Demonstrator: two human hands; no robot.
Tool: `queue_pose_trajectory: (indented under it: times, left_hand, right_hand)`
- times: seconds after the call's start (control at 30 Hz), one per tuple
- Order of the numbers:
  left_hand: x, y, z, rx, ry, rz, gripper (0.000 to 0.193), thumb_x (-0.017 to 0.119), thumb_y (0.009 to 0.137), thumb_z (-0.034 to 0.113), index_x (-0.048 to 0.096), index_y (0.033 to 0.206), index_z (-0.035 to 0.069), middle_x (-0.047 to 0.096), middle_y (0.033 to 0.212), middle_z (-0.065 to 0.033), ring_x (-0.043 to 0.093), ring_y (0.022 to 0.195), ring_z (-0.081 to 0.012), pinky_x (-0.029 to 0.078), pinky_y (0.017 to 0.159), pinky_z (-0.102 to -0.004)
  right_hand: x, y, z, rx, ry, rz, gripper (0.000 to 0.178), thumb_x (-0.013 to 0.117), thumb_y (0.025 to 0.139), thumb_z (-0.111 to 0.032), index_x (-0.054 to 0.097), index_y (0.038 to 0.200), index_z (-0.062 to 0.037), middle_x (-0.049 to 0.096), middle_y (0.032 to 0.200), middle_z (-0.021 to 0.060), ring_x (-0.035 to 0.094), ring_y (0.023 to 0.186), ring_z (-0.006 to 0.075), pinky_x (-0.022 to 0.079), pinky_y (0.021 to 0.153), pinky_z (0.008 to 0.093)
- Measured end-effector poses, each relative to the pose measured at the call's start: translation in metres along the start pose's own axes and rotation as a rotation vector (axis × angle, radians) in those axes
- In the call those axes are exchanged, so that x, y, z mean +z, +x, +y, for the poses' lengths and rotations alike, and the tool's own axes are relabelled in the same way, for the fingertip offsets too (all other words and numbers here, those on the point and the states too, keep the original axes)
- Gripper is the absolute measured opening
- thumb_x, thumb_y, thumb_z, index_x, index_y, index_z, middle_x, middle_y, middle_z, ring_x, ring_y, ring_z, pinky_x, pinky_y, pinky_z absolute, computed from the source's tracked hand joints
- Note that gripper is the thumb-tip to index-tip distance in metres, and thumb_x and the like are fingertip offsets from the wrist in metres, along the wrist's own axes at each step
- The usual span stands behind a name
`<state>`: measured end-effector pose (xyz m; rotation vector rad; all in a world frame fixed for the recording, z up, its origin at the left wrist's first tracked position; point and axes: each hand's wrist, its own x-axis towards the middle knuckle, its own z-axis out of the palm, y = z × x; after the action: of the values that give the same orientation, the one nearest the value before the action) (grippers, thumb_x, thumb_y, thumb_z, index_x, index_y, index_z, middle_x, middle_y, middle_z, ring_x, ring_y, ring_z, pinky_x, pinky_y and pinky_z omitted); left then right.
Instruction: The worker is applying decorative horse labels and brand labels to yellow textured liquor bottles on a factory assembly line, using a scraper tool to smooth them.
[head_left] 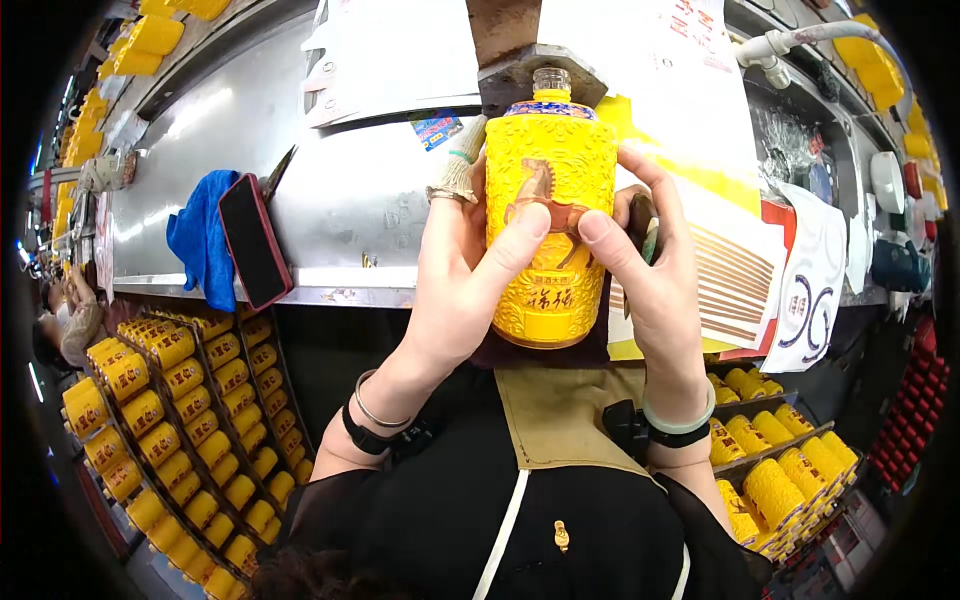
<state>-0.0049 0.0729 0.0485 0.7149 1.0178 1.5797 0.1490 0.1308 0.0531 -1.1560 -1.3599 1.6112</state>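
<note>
Holding the yellow embossed bottle over the near edge of the workbench, with neck pointing away and mouth uncapped. Clamped at the sides between left hand and right hand, with both thumbs on the front around the brown horse and other fingers mostly hidden behind. Better to grip evenly, press lightly over the raised pattern, and turn slowly, away from the open mouth. Impossible to tell whether filled. Note a dark object by the right fingers, too covered to name. Farther out, see yellow cylinders packed in divided rows lower left, and more yellow bottles crated lower right.
</note>
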Motion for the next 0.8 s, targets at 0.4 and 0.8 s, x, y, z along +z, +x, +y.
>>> queue_pose_trajectory:
  times: [0.4,0.8]
  left_hand:
    - [-0.008,-0.005,0.001,-0.044,-0.007,-0.051,0.07,0.056,0.102,0.005,0.015,0.159,-0.004,0.038,0.154,-0.0175,0.04,0.143,-0.0238,0.033,0.119,-0.0397]
    - [-0.007,-0.006,0.0,-0.044,0.007,-0.03,0.068,0.056,0.103,0.007,0.018,0.158,-0.005,0.042,0.151,-0.0165,0.044,0.139,-0.0227,0.036,0.117,-0.0385]
  right_hand:
    - [0.022,0.01,-0.018,-0.213,-0.194,0.05,0.066,0.08,0.086,-0.009,0.047,0.142,-0.0029,0.044,0.09,-0.0056,0.041,0.078,0.0028,0.033,0.067,0.0176]
    - [0.027,0.011,-0.017,-0.197,-0.203,0.104,0.061,0.08,0.087,-0.013,0.051,0.139,-0.0035,0.041,0.087,-0.0062,0.039,0.075,0.0031,0.031,0.066,0.0177]
